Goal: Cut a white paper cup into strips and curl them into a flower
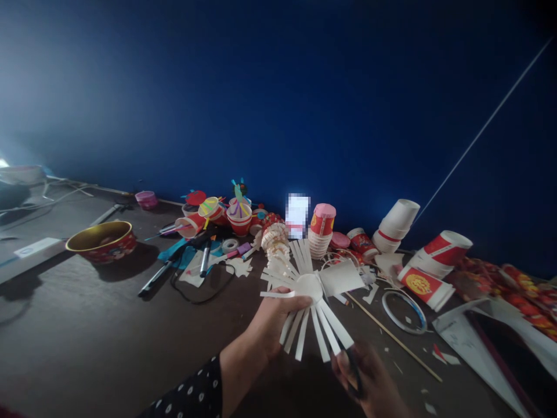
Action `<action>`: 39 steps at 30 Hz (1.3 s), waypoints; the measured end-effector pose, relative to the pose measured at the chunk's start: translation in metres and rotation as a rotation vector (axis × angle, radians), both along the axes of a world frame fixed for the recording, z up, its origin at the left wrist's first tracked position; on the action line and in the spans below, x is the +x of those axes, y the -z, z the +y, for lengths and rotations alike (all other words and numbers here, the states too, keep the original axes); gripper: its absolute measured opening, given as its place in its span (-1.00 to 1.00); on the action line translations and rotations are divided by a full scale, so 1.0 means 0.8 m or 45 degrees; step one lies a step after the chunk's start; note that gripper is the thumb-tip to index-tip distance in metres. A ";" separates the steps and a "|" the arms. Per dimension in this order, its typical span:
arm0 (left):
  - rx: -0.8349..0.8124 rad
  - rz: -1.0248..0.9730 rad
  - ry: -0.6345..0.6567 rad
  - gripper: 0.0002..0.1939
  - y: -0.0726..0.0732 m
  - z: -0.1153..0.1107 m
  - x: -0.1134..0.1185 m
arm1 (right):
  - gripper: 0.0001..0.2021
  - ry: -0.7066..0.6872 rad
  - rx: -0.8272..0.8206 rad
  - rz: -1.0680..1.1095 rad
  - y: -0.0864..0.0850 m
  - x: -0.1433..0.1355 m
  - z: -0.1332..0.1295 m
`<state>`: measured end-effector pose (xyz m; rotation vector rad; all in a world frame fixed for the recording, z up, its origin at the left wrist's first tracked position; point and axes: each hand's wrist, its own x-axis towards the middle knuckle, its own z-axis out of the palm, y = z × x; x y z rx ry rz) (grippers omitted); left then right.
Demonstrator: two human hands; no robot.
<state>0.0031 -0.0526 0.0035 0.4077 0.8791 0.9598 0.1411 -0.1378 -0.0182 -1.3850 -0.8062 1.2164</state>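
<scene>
My left hand (270, 325) grips a white paper cup (310, 284) whose wall is cut into long strips. The strips fan outward around the round base, and my thumb presses on that base. One wider section at the upper right is uncut. Black-handled scissors (354, 370) are in my right hand (369, 377), just below the lower-right strips; this hand is blurred. Strips cover most of the scissor blades, so I cannot see how far apart they are. Behind the cup stands a stack of pale ruffled pieces (277, 247).
Stacked red-and-white cups (322, 232) line the blue wall. A gold-rimmed bowl (102, 242), a glue gun (174, 261) and a marker (205, 258) are on the left. Rightward lie a wooden stick (391, 334), a ring (404, 311), paper scraps and a dark phone (513, 360).
</scene>
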 end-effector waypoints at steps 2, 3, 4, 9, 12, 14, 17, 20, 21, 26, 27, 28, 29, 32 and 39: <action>0.020 0.038 -0.028 -0.54 -0.002 0.000 -0.001 | -0.47 -0.075 0.014 -0.023 -0.002 0.003 0.002; 0.029 0.065 -0.050 -0.54 -0.003 0.000 -0.001 | -0.47 -0.108 0.016 -0.032 -0.002 0.004 0.002; 0.034 0.076 -0.051 -0.54 -0.004 0.000 -0.001 | -0.47 -0.132 0.015 -0.039 -0.003 0.005 0.003; 0.060 0.135 -0.049 -0.57 -0.006 0.002 -0.001 | -0.46 -0.130 0.014 -0.039 -0.007 0.006 0.003; 0.070 0.163 -0.035 -0.60 -0.005 0.003 -0.002 | -0.45 -0.144 0.006 -0.041 -0.008 0.005 0.002; 0.076 0.165 -0.019 -0.62 -0.006 0.003 -0.002 | -0.45 -0.122 -0.004 -0.044 -0.006 0.005 0.001; 0.076 0.154 -0.005 -0.60 -0.007 0.002 -0.002 | -0.44 -0.045 -0.025 -0.036 -0.001 0.003 0.000; 0.057 0.141 -0.018 -0.55 -0.007 0.001 -0.003 | -0.43 -0.026 -0.036 -0.008 0.003 0.002 0.000; 0.045 0.137 -0.022 -0.54 -0.008 0.001 -0.002 | -0.44 -0.042 -0.036 0.004 0.003 0.002 0.000; -0.018 0.100 -0.034 -0.52 -0.006 0.002 -0.001 | -0.46 -0.076 -0.048 0.050 0.001 0.003 0.001; -0.019 0.089 -0.026 -0.52 -0.005 0.002 0.000 | -0.45 -0.077 -0.055 0.041 0.000 0.003 0.001; -0.016 0.081 -0.014 -0.53 -0.004 0.002 0.000 | -0.44 -0.086 -0.059 0.027 0.000 0.004 0.001; -0.013 0.078 -0.004 -0.54 -0.004 0.002 0.000 | -0.44 -0.101 -0.060 0.010 -0.001 0.004 0.001; -0.008 0.086 0.007 -0.56 -0.002 0.001 0.001 | -0.43 -0.160 -0.045 -0.007 -0.003 0.005 0.002; 0.002 0.095 0.026 -0.63 -0.003 0.000 0.002 | -0.45 -0.134 -0.068 0.024 -0.005 0.004 0.002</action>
